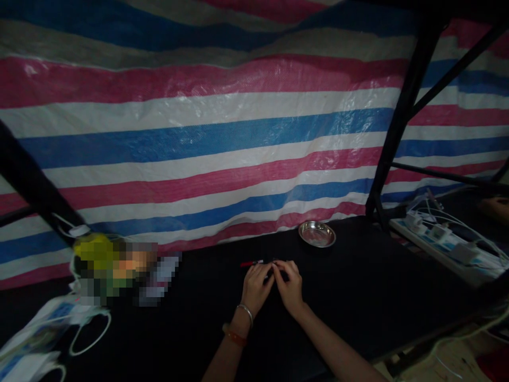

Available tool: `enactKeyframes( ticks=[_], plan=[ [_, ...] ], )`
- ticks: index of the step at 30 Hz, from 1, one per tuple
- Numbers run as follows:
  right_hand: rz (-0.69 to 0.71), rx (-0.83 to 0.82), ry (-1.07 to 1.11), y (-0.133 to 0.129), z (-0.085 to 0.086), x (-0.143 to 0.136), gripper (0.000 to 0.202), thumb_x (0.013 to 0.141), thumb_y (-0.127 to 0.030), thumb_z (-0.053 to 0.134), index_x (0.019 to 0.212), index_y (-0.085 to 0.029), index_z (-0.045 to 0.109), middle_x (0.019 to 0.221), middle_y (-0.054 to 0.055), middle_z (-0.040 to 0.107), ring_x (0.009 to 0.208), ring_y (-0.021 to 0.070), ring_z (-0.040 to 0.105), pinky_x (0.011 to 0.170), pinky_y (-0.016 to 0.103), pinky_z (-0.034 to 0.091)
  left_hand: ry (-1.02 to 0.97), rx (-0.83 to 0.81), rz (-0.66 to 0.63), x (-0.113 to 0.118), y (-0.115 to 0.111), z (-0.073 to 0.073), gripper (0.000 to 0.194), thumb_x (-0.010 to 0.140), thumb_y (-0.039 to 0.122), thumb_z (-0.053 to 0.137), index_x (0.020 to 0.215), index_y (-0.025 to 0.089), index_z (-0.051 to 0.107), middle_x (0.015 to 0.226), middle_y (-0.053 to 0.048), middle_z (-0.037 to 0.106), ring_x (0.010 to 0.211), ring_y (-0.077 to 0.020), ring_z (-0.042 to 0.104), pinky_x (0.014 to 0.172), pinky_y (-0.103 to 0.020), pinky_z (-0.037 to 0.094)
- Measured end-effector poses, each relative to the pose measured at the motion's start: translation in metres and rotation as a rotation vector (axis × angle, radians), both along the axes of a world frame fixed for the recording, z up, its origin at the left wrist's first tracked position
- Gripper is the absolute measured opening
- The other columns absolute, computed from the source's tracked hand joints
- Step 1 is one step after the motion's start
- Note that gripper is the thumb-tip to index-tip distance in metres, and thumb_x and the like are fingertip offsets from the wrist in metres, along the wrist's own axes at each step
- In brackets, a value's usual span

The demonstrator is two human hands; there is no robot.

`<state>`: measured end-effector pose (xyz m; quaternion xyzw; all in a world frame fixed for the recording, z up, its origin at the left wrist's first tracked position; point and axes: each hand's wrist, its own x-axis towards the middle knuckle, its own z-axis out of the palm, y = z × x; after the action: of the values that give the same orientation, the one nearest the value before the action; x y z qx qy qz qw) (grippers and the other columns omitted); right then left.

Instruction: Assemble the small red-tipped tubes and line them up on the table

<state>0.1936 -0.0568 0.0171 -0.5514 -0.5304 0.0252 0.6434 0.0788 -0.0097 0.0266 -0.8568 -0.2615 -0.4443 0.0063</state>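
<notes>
Over the black tabletop point(342, 302), my left hand point(256, 286) and my right hand point(289, 285) meet, thumbs and fingertips pinched together. Whatever sits between the fingertips is too small and dark to make out. Just past my left fingers lies a thin red stick-like thing with a pale end point(251, 263), perhaps a pen; part of it may be hidden by the hand. Farther back and to the right stands a shallow round metal dish point(317, 234). A silver bangle point(247, 313) and a reddish band point(235, 336) circle my left wrist.
Striped plastic sheeting point(199, 138) hangs behind the table. A blurred-out heap point(115, 268) lies at the left, near power strips and white cables point(89, 334). More plugs and cables point(441, 233) are at the right, beyond a black metal post point(397, 127). Part of another person's hand point(497, 207) shows at the right edge.
</notes>
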Motion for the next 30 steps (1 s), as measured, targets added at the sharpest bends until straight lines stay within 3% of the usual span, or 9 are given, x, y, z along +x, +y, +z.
enactKeyframes(
  ticks=[16,23,30],
  plan=[
    [-0.018,-0.049,-0.005,0.0027,-0.0041,0.0054,0.021,0.087,-0.033,0.048,0.091,-0.02,0.063,0.085,0.007,0.065,0.081,0.0193,0.06,0.075,0.034,0.046,-0.008,-0.072,-0.022,0.0034,-0.0045,0.0021,0.022,0.089,0.021,0.043,0.099,0.02,0.063,0.09,-0.006,0.069,0.084,-0.0172,0.064,0.081,-0.037,0.051],
    [-0.017,-0.003,-0.014,0.0036,-0.0021,0.0088,0.019,0.087,-0.03,0.046,0.092,-0.021,0.062,0.09,0.007,0.064,0.089,0.0202,0.058,0.082,0.037,0.046,-0.105,-0.098,0.081,0.0009,0.0003,-0.0037,0.023,0.09,0.023,0.043,0.099,0.021,0.064,0.093,-0.005,0.07,0.09,-0.019,0.063,0.085,-0.039,0.049],
    [0.161,-0.074,-0.096,0.0035,-0.0033,0.001,0.022,0.089,-0.027,0.041,0.099,-0.02,0.06,0.093,0.008,0.065,0.088,0.0186,0.06,0.081,0.034,0.048,-0.123,-0.173,0.115,0.0012,-0.0007,-0.0044,0.031,0.091,0.022,0.038,0.118,0.021,0.054,0.104,-0.007,0.066,0.09,-0.0174,0.062,0.084,-0.036,0.049]
  ],
)
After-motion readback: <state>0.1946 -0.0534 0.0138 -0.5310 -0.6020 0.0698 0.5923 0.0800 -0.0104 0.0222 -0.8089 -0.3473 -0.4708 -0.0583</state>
